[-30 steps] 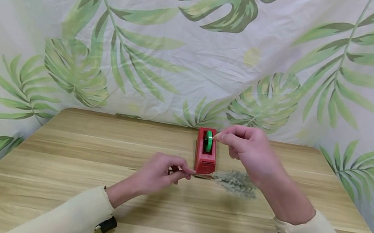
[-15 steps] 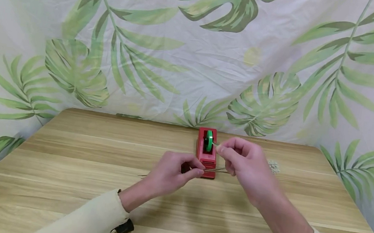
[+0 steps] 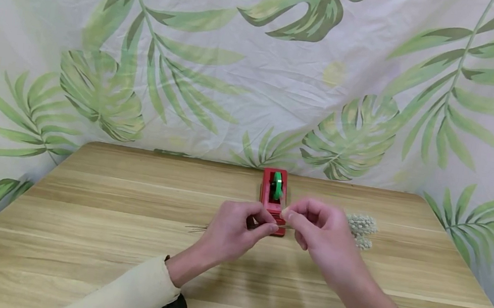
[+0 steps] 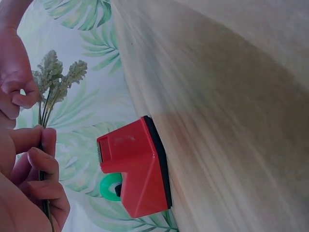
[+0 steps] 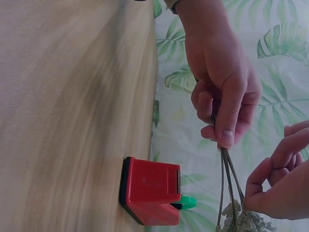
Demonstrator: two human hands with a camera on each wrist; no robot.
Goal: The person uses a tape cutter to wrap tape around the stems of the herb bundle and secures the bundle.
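My head view faces forward and down, farthest back, over tabletop (image 3: 134, 182) and leaf-print cloth (image 3: 256, 74). My wrist views look sideways at close range: tabletop at frame right in the left, frame left in the right. Both share the tape dispenser (image 4: 142, 171), lower centre.
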